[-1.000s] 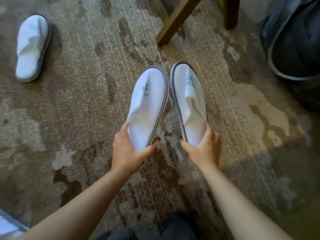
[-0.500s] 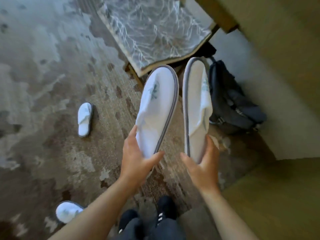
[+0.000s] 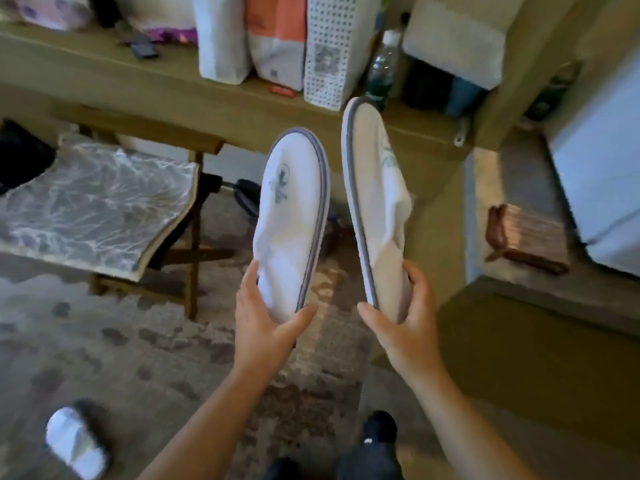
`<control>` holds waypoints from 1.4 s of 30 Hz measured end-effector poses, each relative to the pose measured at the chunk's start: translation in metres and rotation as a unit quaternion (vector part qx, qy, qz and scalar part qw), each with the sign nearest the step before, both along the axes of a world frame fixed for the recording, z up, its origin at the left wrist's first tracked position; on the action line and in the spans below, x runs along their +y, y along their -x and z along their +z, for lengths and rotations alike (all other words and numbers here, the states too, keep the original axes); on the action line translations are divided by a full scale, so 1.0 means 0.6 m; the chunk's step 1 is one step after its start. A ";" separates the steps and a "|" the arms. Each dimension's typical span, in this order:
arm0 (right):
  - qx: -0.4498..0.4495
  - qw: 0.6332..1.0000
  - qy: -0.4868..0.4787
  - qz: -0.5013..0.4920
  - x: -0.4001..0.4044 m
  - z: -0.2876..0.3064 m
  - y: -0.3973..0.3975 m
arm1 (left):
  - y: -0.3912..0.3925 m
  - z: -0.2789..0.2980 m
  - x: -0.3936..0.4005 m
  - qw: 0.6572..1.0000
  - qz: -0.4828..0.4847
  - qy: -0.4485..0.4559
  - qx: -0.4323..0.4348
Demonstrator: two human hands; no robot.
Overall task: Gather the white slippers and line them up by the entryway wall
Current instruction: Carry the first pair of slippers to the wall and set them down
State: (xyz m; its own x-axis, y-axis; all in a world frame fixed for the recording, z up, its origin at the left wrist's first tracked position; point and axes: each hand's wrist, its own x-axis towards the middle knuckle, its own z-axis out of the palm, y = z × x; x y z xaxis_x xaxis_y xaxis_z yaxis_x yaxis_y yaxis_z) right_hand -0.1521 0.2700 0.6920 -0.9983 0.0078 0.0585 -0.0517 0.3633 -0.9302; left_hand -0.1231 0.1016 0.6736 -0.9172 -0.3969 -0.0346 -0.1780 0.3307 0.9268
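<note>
I hold two white slippers with grey edging up in the air, toes pointing away from me. My left hand (image 3: 266, 323) grips the heel of the left slipper (image 3: 289, 216), whose top with a small grey emblem faces me. My right hand (image 3: 401, 323) grips the heel of the right slipper (image 3: 375, 202), which is tilted on its side. Another white slipper (image 3: 74, 441) lies on the patterned carpet at the bottom left.
A chair with a plastic-covered seat (image 3: 93, 206) stands at the left. A low wooden ledge (image 3: 104, 67) ahead carries several bags (image 3: 277, 43) and a bottle (image 3: 381, 67). A wooden partition (image 3: 519, 348) rises at the right, a brown folded object (image 3: 526, 237) beyond it. My feet (image 3: 379, 431) are below.
My view has swung upward from the carpet to the ledge and bags. Both slippers stay in my hands and have risen. The far slipper on the carpet has left the view.
</note>
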 end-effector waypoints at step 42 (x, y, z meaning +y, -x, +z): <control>-0.020 0.716 -0.006 -0.698 1.456 -0.002 -0.733 | -0.377 -0.004 1.675 0.758 -0.651 -0.031 -0.027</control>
State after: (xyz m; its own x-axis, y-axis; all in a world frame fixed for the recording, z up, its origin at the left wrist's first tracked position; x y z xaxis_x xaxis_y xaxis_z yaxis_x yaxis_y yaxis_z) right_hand 0.2879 1.1433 0.6908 -0.0200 0.9991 0.0382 0.3966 0.0430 -0.9170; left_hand 0.1031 1.1068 0.6713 -0.5261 0.8478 -0.0675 0.2238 0.2146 0.9507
